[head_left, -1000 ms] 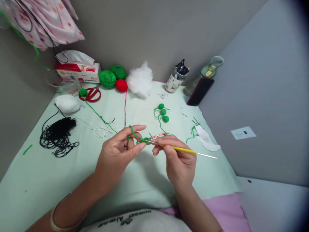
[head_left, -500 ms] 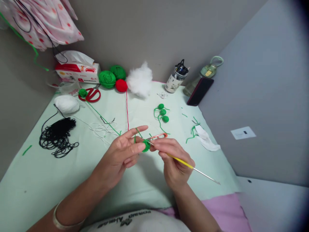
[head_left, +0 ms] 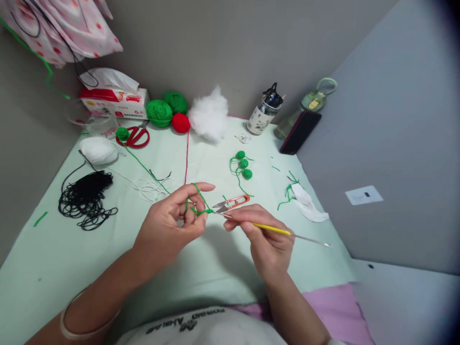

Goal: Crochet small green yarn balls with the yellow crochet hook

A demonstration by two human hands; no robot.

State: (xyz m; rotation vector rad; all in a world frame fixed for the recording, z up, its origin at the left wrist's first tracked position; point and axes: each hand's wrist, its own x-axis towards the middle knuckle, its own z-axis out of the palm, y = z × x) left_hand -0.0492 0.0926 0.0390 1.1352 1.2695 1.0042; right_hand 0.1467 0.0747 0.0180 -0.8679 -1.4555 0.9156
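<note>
Between thumb and fingers, my left hand (head_left: 176,218) pinches a small green crochet piece (head_left: 204,211), mostly hidden by the fingertips. Green yarn (head_left: 200,195) loops over the raised index finger and runs back to a small green ball (head_left: 122,134). My right hand (head_left: 268,239) grips a crochet hook (head_left: 271,229) by its yellow handle, its metal tip at the green piece. Just behind the fingertips lie orange-handled thread snips (head_left: 233,203) on the table. Farther back sit several things, among them three small green crocheted balls (head_left: 243,164).
Black yarn (head_left: 88,199), a white yarn ball (head_left: 98,150) and red scissors (head_left: 134,137) lie left. Along the back stand a tissue box (head_left: 113,101), a red yarn ball (head_left: 180,123), white stuffing (head_left: 209,115), a pen jar (head_left: 264,112) and a phone (head_left: 301,132) against a bottle (head_left: 312,103).
My left hand has turned, so the green piece shows less and edge-on between the fingers. The hook lies flatter, and the snips behind the hands are more exposed.
</note>
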